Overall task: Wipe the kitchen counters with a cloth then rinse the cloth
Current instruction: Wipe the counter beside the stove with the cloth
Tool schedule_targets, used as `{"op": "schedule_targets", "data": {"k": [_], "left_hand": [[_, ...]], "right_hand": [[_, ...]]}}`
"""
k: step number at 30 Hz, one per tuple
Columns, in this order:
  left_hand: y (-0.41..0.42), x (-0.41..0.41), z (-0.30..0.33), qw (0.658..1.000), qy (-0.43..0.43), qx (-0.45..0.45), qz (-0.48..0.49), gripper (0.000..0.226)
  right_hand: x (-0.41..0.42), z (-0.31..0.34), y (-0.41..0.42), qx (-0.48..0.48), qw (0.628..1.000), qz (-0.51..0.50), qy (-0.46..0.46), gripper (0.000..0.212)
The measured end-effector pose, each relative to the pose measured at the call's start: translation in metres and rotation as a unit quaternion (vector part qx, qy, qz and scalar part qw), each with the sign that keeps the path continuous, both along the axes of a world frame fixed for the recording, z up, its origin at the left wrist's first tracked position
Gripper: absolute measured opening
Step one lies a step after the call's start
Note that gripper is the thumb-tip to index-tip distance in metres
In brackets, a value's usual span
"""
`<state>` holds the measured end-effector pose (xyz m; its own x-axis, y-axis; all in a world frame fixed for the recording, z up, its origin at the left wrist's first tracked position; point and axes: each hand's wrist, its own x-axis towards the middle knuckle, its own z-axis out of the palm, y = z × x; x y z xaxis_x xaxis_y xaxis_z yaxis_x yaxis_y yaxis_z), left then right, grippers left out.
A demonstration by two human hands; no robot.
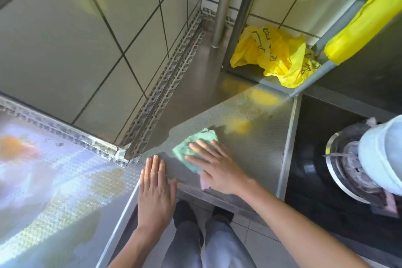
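Directly below the camera, a corner of a steel bench point(250, 143) with a dimpled, embossed top. Tiled wall behind, meeting in a corner; perforated metal strip point(174, 67) along the foot of the tiles.

Right hand point(217, 167): flat, fingers straight and spread, palm down on a green cloth point(193, 146). Grip not closed; the fingers press the cloth onto the bench rather than curl round it. A pink edge of the cloth shows under the heel of the hand, at the bench's front lip.

Cloth lies on the bench's near-left part, just right of the inner corner. A darker wet patch spreads around and behind it.

Left hand point(155, 187): also flat and open, fingers straight and close together, resting on the bench edge just left of the cloth. Holds nothing. The two hands are near each other, not touching.

Yellow plastic bag point(272, 56), crumpled, at the back right under a metal shelf frame point(322, 72). More yellow material point(369, 17) hangs off the shelf above it. Upright metal pipe point(224, 4) stands in the back corner.

Right of the bench: dark stove surface with a round metal burner ring point(339, 167); a pale rounded object point(382, 156) stands over it, identity unclear.

Left bench section glares with bright reflections. Person's trousered legs visible below, over a tiled floor.
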<state>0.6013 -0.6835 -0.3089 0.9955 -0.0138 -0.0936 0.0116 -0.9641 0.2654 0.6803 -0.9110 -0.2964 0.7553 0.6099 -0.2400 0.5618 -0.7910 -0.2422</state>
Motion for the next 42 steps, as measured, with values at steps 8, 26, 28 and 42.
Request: {"op": "schedule_targets", "data": {"k": [8, 26, 28, 42], "left_hand": [[-0.009, 0.051, 0.016, 0.998, 0.012, -0.066, -0.011, 0.061], [-0.026, 0.067, -0.01, 0.995, -0.071, -0.049, 0.055, 0.061], [-0.026, 0.067, -0.01, 0.995, -0.072, -0.046, 0.055, 0.062], [-0.029, 0.067, -0.003, 0.993, -0.086, -0.059, 0.049, 0.059]], "right_hand": [[0.108, 0.015, -0.016, -0.043, 0.972, -0.23, -0.021, 0.057], [0.085, 0.007, -0.067, -0.028, 0.947, -0.319, 0.028, 0.056], [0.119, 0.006, -0.021, -0.009, 0.927, -0.373, 0.031, 0.056], [-0.013, 0.007, -0.135, -0.059, 0.988, -0.139, 0.02, 0.057]]}}
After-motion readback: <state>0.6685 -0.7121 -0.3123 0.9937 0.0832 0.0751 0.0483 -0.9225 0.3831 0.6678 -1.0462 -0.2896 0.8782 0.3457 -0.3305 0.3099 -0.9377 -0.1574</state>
